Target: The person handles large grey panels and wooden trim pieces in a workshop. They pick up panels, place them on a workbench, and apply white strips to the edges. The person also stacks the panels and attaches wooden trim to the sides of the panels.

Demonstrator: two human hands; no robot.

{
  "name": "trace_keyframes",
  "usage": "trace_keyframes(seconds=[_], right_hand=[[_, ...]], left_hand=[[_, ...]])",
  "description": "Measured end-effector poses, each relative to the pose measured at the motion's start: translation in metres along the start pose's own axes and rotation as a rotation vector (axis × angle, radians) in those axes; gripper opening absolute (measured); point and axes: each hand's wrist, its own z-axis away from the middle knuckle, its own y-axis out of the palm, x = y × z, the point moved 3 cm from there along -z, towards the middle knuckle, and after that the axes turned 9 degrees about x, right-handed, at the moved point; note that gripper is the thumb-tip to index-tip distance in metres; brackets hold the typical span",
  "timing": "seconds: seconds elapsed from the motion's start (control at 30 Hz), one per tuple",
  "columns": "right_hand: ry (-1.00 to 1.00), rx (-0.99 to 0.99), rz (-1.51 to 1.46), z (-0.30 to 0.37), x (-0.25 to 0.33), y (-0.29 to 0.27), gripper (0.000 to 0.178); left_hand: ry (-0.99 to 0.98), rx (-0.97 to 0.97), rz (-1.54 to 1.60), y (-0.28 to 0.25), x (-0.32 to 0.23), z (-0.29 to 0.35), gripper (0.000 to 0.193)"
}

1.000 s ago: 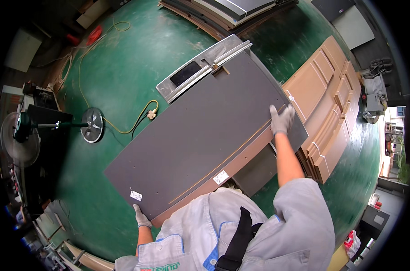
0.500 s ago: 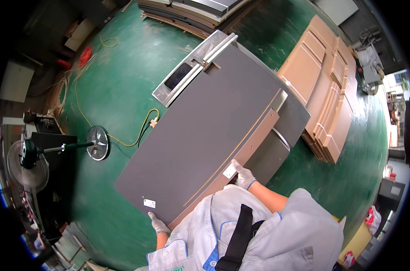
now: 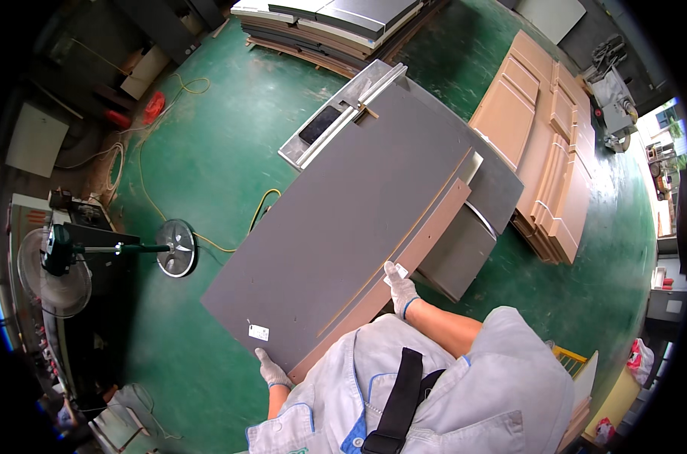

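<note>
A large dark grey furniture panel lies in front of me, slanting from lower left to upper right. A brown strip with small holes and a thin groove run along its near long edge. My left hand, in a whitish glove, grips the panel's near left corner, below a white label. My right hand, gloved too, holds the brown strip at its middle, thumb on top, partly covering another label. The undersides of both grips are hidden. Beneath the panel's right side, more grey boards show.
Past the panel's far left end sits a metal-edged fixture with a dark inset. Tied brown boards are stacked at right, grey boards at the back. A standing fan with a round base and a yellow cable are at left.
The view has shifted, so the panel and surroundings sit slightly further right and lower. My right hand has moved over the label on the brown strip. Both hands keep their grip.
</note>
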Motion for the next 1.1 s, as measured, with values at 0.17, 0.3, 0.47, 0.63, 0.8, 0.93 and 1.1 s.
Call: trace_keyframes(seconds=[0.17, 0.3, 0.47, 0.63, 0.8, 0.93, 1.1], right_hand=[[-0.035, 0.023, 0.025, 0.018, -0.013, 0.007, 0.098], [-0.057, 0.001, -0.088, 0.020, 0.003, 0.003, 0.086], [-0.120, -0.044, -0.108, -0.017, 0.042, -0.027, 0.081], [-0.134, -0.019, 0.072, -0.037, 0.112, -0.058, 0.098], [-0.029, -0.147, 0.408, -0.064, 0.140, -0.108, 0.090], [-0.191, -0.360, 0.497, -0.091, 0.166, -0.210, 0.080], [0.019, -0.668, 0.018, -0.157, 0.149, -0.314, 0.089]], left_hand=[[-0.025, -0.052, -0.063, -0.029, 0.000, 0.003, 0.088], [-0.029, 0.005, -0.010, -0.018, -0.002, 0.006, 0.090], [-0.049, -0.005, -0.024, 0.035, 0.015, 0.013, 0.091], [-0.048, 0.009, 0.025, 0.117, 0.016, 0.025, 0.092], [-0.064, 0.051, -0.054, 0.146, 0.021, 0.014, 0.100], [-0.063, 0.063, 0.019, 0.150, 0.033, 0.007, 0.098], [-0.052, 0.155, 0.043, 0.124, 0.043, -0.007, 0.094]])
